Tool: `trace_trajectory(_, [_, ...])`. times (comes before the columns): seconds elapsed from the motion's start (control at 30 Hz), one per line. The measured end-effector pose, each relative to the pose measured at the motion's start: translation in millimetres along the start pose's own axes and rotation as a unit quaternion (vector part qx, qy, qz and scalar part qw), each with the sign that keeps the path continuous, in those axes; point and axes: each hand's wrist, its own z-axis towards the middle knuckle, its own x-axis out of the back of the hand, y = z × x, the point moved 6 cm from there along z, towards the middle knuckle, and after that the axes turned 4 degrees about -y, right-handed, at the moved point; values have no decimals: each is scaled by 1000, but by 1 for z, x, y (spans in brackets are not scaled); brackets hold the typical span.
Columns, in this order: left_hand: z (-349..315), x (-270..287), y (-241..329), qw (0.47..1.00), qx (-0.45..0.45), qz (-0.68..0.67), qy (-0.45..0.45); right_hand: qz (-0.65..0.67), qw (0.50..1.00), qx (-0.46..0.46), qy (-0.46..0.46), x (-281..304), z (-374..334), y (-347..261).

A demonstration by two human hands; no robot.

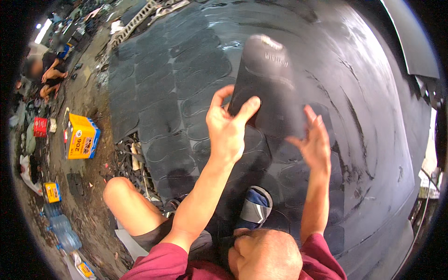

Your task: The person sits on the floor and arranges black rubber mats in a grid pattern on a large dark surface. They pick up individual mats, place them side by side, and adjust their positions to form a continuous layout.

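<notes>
My left hand (227,123) grips a black shoe sole (267,84), thumb on top and fingers behind its left edge. The sole is tilted up, rounded at the far end, and blurred by motion, with raised light lettering there. My right hand (313,141) is just off its lower right side, fingers apart; it seems to hold nothing. Beneath both hands spreads a large black sheet (373,135), with rows of sole-shaped outlines (200,105) marked over its left and middle parts. My foot in a grey and blue slide sandal (256,211) rests on the sheet.
Left of the sheet, a yellow and blue box (83,136) stands on the dirty ground, with a smaller yellow box (52,192) and a clear blue plastic bottle (65,233) nearby. Black scraps (132,161) lie along the sheet's edge. Another person (49,72) sits far left.
</notes>
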Motion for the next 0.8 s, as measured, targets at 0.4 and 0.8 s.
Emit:
trace_trajectory(0.4, [71,85,-162,943,122,301,67,-368,919,137,-31,51,179,-48])
trace_trajectory(0.8, [74,80,-167,919,27,382,94,-413,902,106,-65,71,190,-37])
